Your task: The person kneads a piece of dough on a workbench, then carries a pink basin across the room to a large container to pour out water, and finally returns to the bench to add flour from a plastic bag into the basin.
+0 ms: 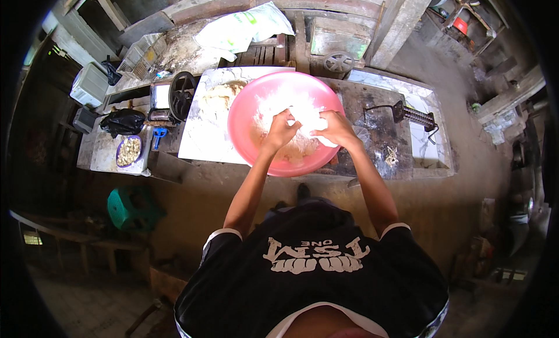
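Note:
A large pink basin (241, 102) stands on the worktop in front of me, with white flour-like powder (297, 147) in it. My left hand (282, 133) is over the left part of the basin, its fingers curled inward. Opposite it, my right hand (336, 129) bends its thumb and fingers toward the left one. Something white, perhaps a bag or a clump of powder, shows between and below the hands. Glare there hides its shape and what the fingertips hold.
Left of the basin lies a white board (201, 137) dusted with flour, beside a black handwheel (182, 95). A bowl (128, 150) of pale pieces sits farther left. A roller with a crank (414, 115) is at right; behind lies a white sack (244, 26). A green stool (129, 207) stands on the floor.

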`<state>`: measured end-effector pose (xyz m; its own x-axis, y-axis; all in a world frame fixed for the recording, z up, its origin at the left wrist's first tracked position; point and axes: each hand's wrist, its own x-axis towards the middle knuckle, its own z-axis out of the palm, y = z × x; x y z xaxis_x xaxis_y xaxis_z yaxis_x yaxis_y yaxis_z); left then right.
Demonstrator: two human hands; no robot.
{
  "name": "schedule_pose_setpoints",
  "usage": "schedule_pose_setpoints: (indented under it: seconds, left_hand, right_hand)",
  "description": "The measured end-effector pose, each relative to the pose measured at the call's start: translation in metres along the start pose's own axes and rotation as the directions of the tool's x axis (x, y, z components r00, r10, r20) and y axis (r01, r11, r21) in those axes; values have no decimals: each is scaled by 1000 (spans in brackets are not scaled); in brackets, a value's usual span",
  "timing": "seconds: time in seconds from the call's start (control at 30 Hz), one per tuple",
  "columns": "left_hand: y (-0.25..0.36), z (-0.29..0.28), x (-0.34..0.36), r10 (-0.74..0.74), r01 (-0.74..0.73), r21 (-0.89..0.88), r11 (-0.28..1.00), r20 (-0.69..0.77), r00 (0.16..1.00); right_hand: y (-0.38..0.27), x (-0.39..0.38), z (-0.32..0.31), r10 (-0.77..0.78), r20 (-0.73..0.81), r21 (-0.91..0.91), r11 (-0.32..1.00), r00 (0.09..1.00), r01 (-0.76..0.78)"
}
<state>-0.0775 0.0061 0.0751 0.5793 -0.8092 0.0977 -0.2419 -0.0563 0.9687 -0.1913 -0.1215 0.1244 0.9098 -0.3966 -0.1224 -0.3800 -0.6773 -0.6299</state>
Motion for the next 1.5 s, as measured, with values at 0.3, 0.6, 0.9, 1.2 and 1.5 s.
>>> schedule_pose_setpoints:
  seconds: [0.3,0.6,0.9,1.2,1.5]
  left_hand:
    - [-3,13,2,198,-201,108,974,41,979]
    - [16,22,-8,42,-40,63,997,-25,999]
    - [-7,19,-18,95,-93,-70,993,18,995]
    - [5,10,-15,-22,50,-242,969,114,993]
    - [-12,17,-4,-67,51,-95,994,-172,983]
  right_hand:
    - [9,-12,-8,-58,-195,-196,980,979,19]
    - [12,-15,-2,3,-226,-188,981,974,-46]
    - [12,-18,1,-1,126,210,977,992,-25]
    - [28,-3,6,-95,-118,132,985,989,110]
    - [17,0,1,-47,-44,190,980,998,54]
